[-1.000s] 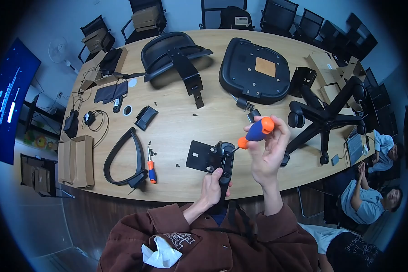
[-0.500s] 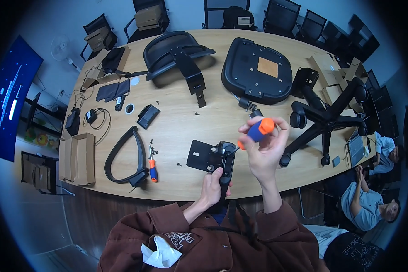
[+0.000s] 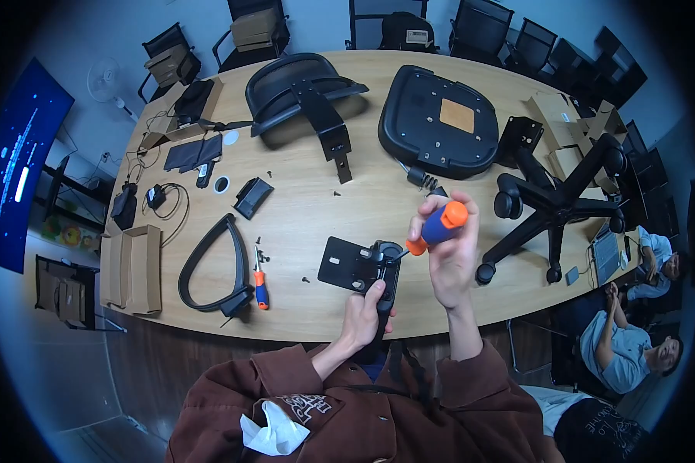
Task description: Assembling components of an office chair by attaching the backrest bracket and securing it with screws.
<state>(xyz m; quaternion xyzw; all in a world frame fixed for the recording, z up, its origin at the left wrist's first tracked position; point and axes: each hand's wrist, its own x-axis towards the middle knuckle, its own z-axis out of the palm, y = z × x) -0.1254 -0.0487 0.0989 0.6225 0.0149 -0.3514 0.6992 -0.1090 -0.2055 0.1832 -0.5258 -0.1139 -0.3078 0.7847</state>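
My left hand is closed around a black chair bracket, its thumb on top near the joint. The bracket has a flat slotted plate on the left, and its lower part runs toward my body. My right hand grips the blue and orange handle of a screwdriver between thumb and fingers. The screwdriver is tilted, its shaft running down-left to the bracket's right side. Exactly where the tip sits is too small to tell. A second screwdriver lies on the table beside a black loop-shaped armrest.
Several dark screws lie scattered on the table. Farther back are a chair backrest and an upturned seat. A five-legged chair base stands at right. An open cardboard box is at left; two people sit at far right.
My right hand has turned and shifted its fingers on the screwdriver handle, rising slightly. The left hand and the bracket stay almost in place.
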